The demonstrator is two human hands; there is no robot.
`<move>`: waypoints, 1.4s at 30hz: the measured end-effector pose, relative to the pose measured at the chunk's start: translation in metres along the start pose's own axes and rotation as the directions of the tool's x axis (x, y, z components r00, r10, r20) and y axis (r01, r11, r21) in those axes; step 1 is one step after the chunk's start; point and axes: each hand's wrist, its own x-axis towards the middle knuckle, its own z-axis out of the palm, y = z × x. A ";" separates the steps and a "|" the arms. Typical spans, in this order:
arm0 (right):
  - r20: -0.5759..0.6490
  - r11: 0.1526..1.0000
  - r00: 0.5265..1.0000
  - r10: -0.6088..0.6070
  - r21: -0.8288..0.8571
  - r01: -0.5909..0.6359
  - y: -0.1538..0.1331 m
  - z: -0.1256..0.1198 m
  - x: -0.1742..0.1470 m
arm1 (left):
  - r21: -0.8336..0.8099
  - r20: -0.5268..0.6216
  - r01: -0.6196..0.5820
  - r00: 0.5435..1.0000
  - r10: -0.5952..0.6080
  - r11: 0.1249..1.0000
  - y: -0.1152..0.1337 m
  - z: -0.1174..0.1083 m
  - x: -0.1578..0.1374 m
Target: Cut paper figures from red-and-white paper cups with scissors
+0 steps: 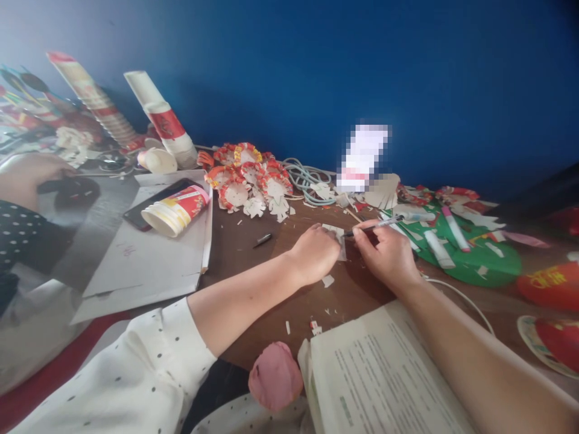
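Note:
My left hand (314, 254) rests on the brown table with its fingers curled, pressing down a small piece of white paper (335, 231). Most of its fingertips are hidden. Pinched in my right hand (389, 253) is a pen (380, 223), its tip over the paper's right side. A black pen cap (262, 240) lies to the left of my hands. Just below them is a small paper scrap (328, 281).
Red-rimmed paper cut-outs (253, 175), a coiled cable (307, 178) and a blurred-out phone-like screen (364, 157) stand behind. Paper cups (176, 211) lie on a white board (136, 259) at left, near another person's arm (27, 175). Glue sticks (438, 248) lie on green paper (488, 265); a booklet (371, 367) is in front.

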 end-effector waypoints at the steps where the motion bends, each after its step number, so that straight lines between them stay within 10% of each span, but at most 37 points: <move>1: 0.000 1.000 1.000 -0.005 -0.009 0.005 0.000 0.000 0.000 | 0.004 -0.007 -0.001 1.000 0.001 1.000 0.000 0.001 0.000; 42: 0.075 0.982 0.995 -0.060 -0.175 0.072 -0.015 -0.010 -0.007 | -0.004 0.048 0.004 0.999 -0.004 1.000 0.000 -0.002 -0.001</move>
